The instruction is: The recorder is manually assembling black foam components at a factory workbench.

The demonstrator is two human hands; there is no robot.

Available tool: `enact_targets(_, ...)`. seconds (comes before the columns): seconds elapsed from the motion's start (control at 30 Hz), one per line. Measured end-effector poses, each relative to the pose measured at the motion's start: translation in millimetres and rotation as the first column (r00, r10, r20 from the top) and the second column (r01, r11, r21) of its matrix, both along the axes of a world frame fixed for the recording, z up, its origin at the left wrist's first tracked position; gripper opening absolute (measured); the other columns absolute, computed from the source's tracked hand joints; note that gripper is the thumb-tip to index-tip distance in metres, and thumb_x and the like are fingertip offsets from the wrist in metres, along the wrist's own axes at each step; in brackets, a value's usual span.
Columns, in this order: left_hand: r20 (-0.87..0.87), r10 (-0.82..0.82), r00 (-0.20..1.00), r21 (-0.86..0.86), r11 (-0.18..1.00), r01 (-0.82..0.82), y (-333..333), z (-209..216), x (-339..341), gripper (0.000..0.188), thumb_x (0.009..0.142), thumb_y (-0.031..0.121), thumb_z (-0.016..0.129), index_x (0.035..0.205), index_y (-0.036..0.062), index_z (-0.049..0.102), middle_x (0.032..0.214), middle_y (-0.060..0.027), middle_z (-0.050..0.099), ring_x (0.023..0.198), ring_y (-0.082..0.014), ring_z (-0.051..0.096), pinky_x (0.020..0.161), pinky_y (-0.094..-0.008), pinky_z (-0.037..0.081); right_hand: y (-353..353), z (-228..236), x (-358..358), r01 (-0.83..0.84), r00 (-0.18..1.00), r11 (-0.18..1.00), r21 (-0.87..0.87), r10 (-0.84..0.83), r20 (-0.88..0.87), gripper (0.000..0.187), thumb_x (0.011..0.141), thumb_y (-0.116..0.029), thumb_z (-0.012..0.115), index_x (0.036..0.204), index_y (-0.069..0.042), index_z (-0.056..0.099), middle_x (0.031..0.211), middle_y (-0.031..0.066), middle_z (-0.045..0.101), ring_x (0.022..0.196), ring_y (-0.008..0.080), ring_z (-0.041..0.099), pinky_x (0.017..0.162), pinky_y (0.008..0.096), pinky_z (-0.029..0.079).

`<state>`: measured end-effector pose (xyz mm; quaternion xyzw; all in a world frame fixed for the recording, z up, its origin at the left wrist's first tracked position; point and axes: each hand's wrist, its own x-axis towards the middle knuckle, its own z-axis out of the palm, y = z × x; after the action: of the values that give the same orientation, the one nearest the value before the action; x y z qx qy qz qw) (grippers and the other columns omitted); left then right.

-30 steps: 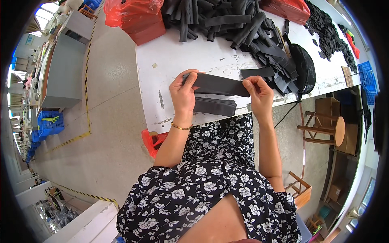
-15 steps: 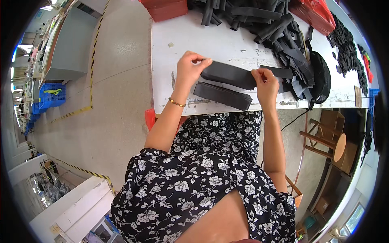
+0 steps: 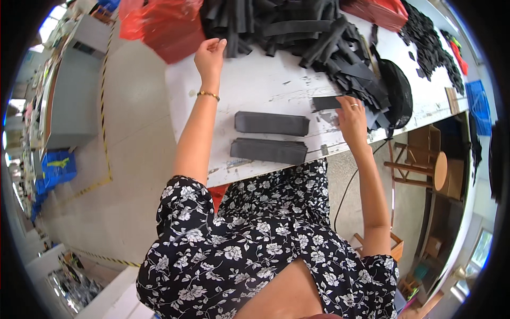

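Note:
My left hand [image 3: 210, 57] is raised over the far left of the white table, beside the pile of black fabric-like strips [image 3: 297, 29]. Its fingers are loosely bent and a little apart, with nothing seen in them. At the table's right my right hand [image 3: 351, 118] has its fingers closed over the right end of a short black strip [image 3: 325, 102] lying on the tabletop. Two neat stacks of black strips lie between my arms: the farther stack [image 3: 272, 123] and the nearer stack [image 3: 268, 151], roughly parallel with a narrow gap.
Red plastic-wrapped bundles stand at the far left [image 3: 172, 34] and far right [image 3: 377, 11]. A black mesh bag [image 3: 396, 93] lies right of the strip pile. Small black pieces [image 3: 433, 45] are heaped beyond. A wooden stool [image 3: 438, 170] is below the table's right side.
The strips held between both hands now lie as the farther stack. My left hand has moved away toward the pile, and my right hand onto the loose strip. The view has shifted.

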<state>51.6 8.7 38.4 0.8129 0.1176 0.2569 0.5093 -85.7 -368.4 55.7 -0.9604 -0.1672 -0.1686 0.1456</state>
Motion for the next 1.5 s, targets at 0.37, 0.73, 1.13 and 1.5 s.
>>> enact_targets(0.37,-0.119,-0.278,0.953,-0.39,0.896,0.213,-6.3,-32.7,18.6,0.026,0.087,0.019,0.069,0.093,-0.0052,0.06,0.091,-0.0204,0.068,0.072,-0.029,0.067,0.067,-0.0363,0.053,-42.8,-31.3,29.8,-0.361,0.933,0.893,-0.268,0.348,-0.097,0.028,0.076,-0.004,0.057,0.103,0.0,0.063,0.1,0.0107,0.061,0.097,0.027,0.056,0.085,0.0372,0.045)
enact_targets(0.73,0.163,-0.442,0.882,-0.915,0.267,0.303,-72.2,46.6,-124.1,0.025,0.095,0.016,0.06,0.111,-0.0032,0.059,0.109,-0.0192,0.066,0.095,-0.0277,0.068,0.081,-0.0333,0.058,57.3,69.8,-30.9,-0.019,0.979,0.819,0.573,0.131,-0.155,0.03,0.086,-0.01,0.069,0.105,-0.002,0.047,0.095,0.0145,0.052,0.082,0.0255,0.054,0.075,0.0335,0.045)
enact_targets(1.13,0.17,-0.423,0.89,-0.959,0.136,0.248,-103.3,66.7,-155.6,0.021,0.094,0.011,0.061,0.107,-0.0057,0.058,0.105,-0.0204,0.066,0.099,-0.0293,0.067,0.085,-0.0337,0.059,70.7,92.4,-81.0,-0.224,0.973,0.872,0.436,0.223,0.055,0.038,0.081,-0.012,0.07,0.119,-0.008,0.063,0.103,0.0071,0.063,0.095,0.0273,0.055,0.086,0.0386,0.039)
enact_targets(1.5,0.173,-0.496,0.851,-0.958,0.116,0.263,-113.5,64.2,-157.2,0.019,0.095,0.014,0.059,0.104,-0.0032,0.055,0.103,-0.0192,0.067,0.096,-0.0273,0.068,0.083,-0.0339,0.059,81.8,102.4,-74.0,-0.191,0.97,0.943,0.272,0.14,0.198,0.024,0.077,-0.008,0.071,0.101,-0.01,0.072,0.091,0.0017,0.065,0.085,0.0214,0.056,0.077,0.0351,0.04)
